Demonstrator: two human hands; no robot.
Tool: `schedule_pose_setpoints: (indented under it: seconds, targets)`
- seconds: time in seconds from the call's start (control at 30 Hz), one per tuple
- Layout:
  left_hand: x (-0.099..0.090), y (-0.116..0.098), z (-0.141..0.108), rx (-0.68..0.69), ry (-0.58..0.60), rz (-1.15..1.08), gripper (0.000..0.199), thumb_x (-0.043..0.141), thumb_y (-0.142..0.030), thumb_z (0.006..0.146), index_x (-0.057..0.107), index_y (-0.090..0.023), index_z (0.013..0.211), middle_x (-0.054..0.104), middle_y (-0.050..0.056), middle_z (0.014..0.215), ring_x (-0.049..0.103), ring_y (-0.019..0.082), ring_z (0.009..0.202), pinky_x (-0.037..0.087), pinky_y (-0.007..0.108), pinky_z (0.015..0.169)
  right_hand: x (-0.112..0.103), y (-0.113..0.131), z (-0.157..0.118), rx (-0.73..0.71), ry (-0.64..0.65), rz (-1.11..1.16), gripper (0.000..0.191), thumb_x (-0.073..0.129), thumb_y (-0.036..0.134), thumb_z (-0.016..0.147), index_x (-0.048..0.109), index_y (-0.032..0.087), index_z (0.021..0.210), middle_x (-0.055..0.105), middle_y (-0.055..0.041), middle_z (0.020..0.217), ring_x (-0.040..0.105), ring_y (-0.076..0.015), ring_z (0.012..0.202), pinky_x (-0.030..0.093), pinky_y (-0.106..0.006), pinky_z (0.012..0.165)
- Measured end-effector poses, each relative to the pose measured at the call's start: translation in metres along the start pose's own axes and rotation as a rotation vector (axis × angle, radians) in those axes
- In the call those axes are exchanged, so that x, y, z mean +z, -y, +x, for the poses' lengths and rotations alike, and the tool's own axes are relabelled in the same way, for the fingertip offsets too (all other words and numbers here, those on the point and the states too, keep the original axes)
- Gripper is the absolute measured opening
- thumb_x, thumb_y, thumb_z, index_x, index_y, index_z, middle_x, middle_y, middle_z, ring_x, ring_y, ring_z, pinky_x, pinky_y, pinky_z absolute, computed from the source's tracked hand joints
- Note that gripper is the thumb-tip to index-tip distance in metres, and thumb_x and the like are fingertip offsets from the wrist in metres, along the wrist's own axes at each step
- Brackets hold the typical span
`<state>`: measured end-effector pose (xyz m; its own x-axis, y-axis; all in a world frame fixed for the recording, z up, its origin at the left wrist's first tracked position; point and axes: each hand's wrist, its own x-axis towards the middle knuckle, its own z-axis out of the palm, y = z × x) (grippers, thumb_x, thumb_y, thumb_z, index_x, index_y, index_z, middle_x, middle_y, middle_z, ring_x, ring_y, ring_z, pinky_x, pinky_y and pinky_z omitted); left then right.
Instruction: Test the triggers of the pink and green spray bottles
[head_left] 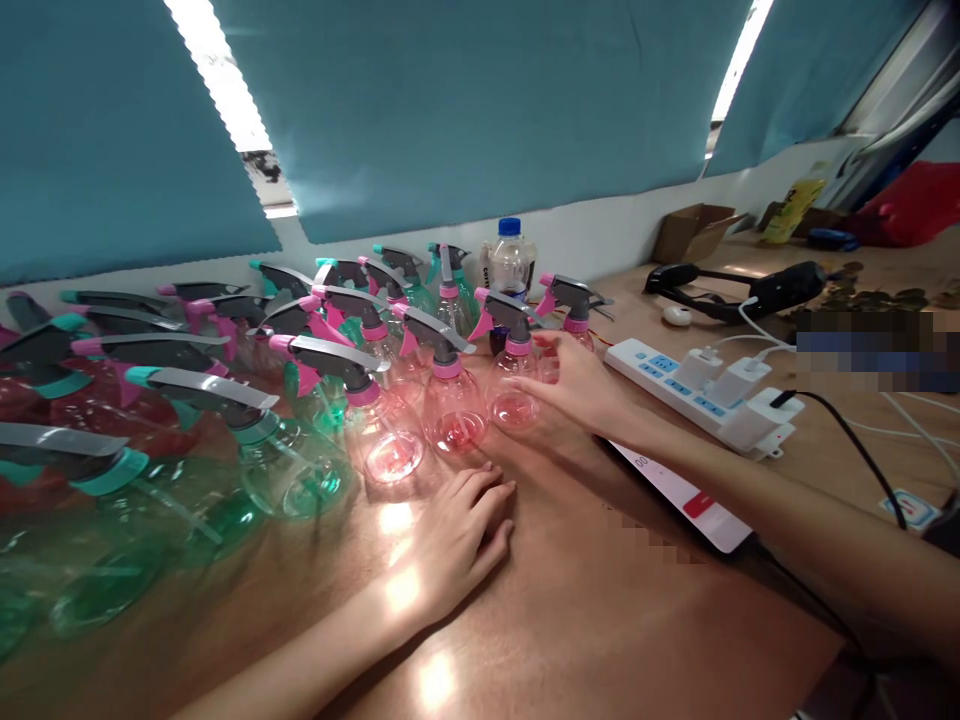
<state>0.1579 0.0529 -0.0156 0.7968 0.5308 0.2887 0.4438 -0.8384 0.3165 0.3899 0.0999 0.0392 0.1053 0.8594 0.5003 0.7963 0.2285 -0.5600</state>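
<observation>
My right hand (581, 380) reaches in from the right and is curled at the side of a clear pink spray bottle (515, 395), its thumb against the body; some fingertips are hidden. Another pink spray bottle (576, 300) stands just behind that hand, partly covered by it. Palm down on the wooden table, my left hand (457, 530) lies with loosely spread fingers and holds nothing. In front of its fingertips stand a pink bottle (456, 410) and a second pink one (386, 440), both upright with grey and pink trigger heads.
Several green bottles (296, 475) and more pink ones crowd the left. Behind them stands a blue-capped bottle (510, 255). A white power strip (667, 385) with chargers and a lit phone (682, 495) lie right, near black headphones (735, 290) and a cardboard box (694, 235).
</observation>
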Motion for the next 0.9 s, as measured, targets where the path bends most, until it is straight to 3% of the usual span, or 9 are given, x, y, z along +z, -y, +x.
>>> schedule_pose_setpoints:
  seconds: [0.17,0.27,0.37,0.43,0.67,0.9]
  targets:
    - [-0.002,0.0,0.0,-0.004,-0.003,0.004,0.031,0.046,-0.02,0.092,0.052,-0.017,0.123,0.055,0.012,0.123,0.05,0.027,0.117,0.045,0.044,0.097,-0.035,-0.021,-0.012,0.063,-0.003,0.124,0.027,0.065,0.041,0.08,0.065,0.019,0.095,0.07,-0.0059,0.094,0.066,-0.0209,0.084,0.053,-0.037,0.079]
    - [-0.002,0.001,0.003,-0.002,-0.002,0.006,0.03,0.046,-0.021,0.093,0.052,-0.017,0.122,0.055,0.012,0.122,0.051,0.027,0.116,0.046,0.043,0.096,-0.045,-0.043,-0.013,0.153,-0.08,0.065,0.03,0.066,0.044,0.077,0.064,0.019,0.094,0.066,-0.0087,0.101,0.063,-0.0242,0.089,0.052,-0.041,0.078]
    - [-0.002,0.0,0.009,0.005,-0.005,-0.004,0.028,0.046,-0.02,0.093,0.052,-0.018,0.121,0.055,0.011,0.121,0.052,0.026,0.114,0.046,0.042,0.095,-0.041,-0.062,-0.008,0.236,-0.095,0.069,0.054,0.072,0.048,0.07,0.058,0.015,0.11,0.06,-0.0159,0.117,0.056,-0.0322,0.11,0.048,-0.048,0.088]
    - [-0.002,-0.002,0.012,0.006,-0.015,-0.011,0.028,0.047,-0.02,0.093,0.053,-0.018,0.119,0.056,0.01,0.12,0.053,0.025,0.112,0.047,0.042,0.094,-0.033,-0.069,-0.001,0.256,-0.05,0.109,0.065,0.074,0.053,0.066,0.054,0.015,0.116,0.059,-0.0169,0.121,0.058,-0.0328,0.109,0.048,-0.05,0.088]
    - [-0.004,-0.007,0.017,0.004,-0.004,-0.026,0.028,0.045,-0.018,0.094,0.052,-0.018,0.121,0.057,0.009,0.118,0.055,0.024,0.11,0.049,0.039,0.092,-0.005,-0.073,0.013,0.237,-0.004,0.23,0.066,0.082,0.043,0.057,0.056,0.019,0.113,0.065,-0.0113,0.116,0.061,-0.0293,0.108,0.048,-0.045,0.093]
    - [-0.003,-0.007,0.017,0.004,-0.038,-0.035,0.026,0.044,-0.019,0.095,0.054,-0.02,0.119,0.059,0.008,0.116,0.057,0.023,0.109,0.05,0.039,0.092,-0.004,-0.075,0.006,0.278,-0.056,0.241,0.066,0.082,0.041,0.058,0.056,0.018,0.114,0.067,-0.0104,0.109,0.064,-0.0286,0.102,0.05,-0.045,0.089]
